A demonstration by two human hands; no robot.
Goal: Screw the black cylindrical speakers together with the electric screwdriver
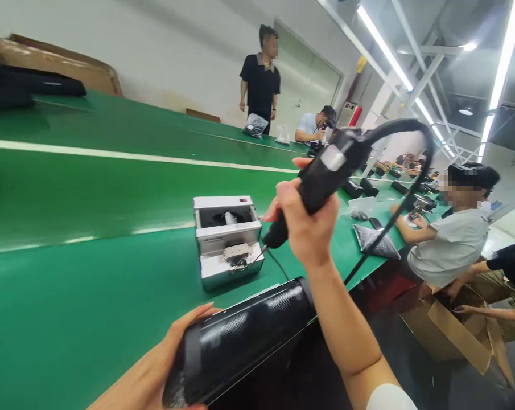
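Note:
My right hand (310,228) is wrapped round a black electric screwdriver (321,179), which slants down to the left. Its tip reaches the front of a silver screw feeder (227,239) on the green table. From the screwdriver's upper end a thick black cord (428,148) loops over and down past my forearm. Low in the view, my left hand (169,341) grips the near end of a black cylindrical housing (244,336), which looks like a speaker with a fine mesh surface. The cylinder lies tilted at the table's edge; its underside is hidden.
The green table (90,302) runs off to the right, with a white strip (112,155) along it. A plastic bag (377,239) lies beyond my right arm. A seated co-worker (447,239) works there. An open cardboard box (457,330) stands at lower right.

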